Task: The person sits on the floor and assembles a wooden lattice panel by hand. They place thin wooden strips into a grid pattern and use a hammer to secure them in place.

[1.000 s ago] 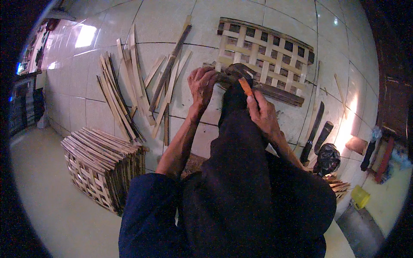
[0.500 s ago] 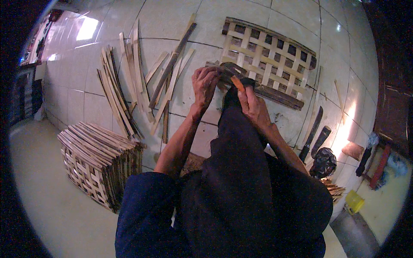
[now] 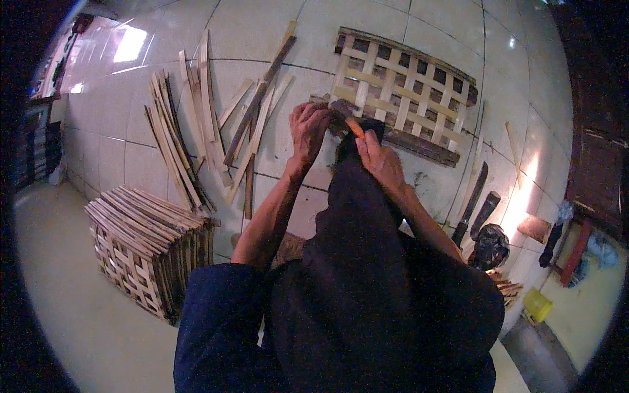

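In my right hand point(image 3: 382, 159) is an orange-handled tool point(image 3: 354, 126), gripped round the handle. Its dark head is blurred and lies close to my left fingertips; I cannot tell its exact kind. My left hand point(image 3: 309, 131) has its fingers curled and pinched at the near left end of a woven lattice panel point(image 3: 409, 82). What those fingers hold is hidden. Pale slats cross over each other in the panel, with darker bars along its far and near edges. My dark-clothed leg covers part of the near bar.
Loose wooden strips point(image 3: 209, 111) are spread on the tiled floor at left. A stack of finished lattice panels point(image 3: 151, 249) stands at the lower left. On the right lie a long-bladed knife point(image 3: 472, 200), a dark sheath-like piece point(image 3: 485, 215), a black plastic bag point(image 3: 490, 247) and a yellow container point(image 3: 537, 306).
My right hand has shifted slightly left with the orange-handled tool, and the tool's head sits nearer my left fingers. My left hand has hardly moved.
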Action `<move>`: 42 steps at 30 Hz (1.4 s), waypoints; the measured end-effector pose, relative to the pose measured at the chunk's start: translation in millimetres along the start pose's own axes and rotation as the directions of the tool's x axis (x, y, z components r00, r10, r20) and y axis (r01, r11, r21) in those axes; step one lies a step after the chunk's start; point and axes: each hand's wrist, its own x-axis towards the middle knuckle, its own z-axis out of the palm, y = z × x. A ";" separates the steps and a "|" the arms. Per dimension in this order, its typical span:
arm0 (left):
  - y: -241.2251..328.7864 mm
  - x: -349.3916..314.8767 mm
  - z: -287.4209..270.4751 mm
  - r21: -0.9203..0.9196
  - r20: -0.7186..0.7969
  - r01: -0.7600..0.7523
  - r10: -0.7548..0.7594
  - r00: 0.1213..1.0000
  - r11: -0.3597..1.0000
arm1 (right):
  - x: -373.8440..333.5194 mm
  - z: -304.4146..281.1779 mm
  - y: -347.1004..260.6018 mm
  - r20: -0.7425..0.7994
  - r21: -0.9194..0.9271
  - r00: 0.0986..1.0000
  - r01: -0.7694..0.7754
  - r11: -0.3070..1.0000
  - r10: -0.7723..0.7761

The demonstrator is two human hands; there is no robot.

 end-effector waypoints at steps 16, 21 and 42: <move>0.0 5.1 -8.4 -0.081 0.022 -0.012 0.014 1.000 0.997 | -4.7 -6.3 -1.9 -0.032 0.136 0.995 -0.086 0.987 0.092; -17.6 0.1 4.2 -0.034 -0.006 0.223 -0.224 0.975 0.974 | -2.6 -8.0 0.2 0.073 0.085 0.987 -0.147 0.985 0.141; -18.1 -4.0 17.3 -0.065 0.114 0.370 -0.361 0.925 0.927 | 19.8 -15.5 -13.3 -0.111 0.147 0.993 0.064 0.987 -0.048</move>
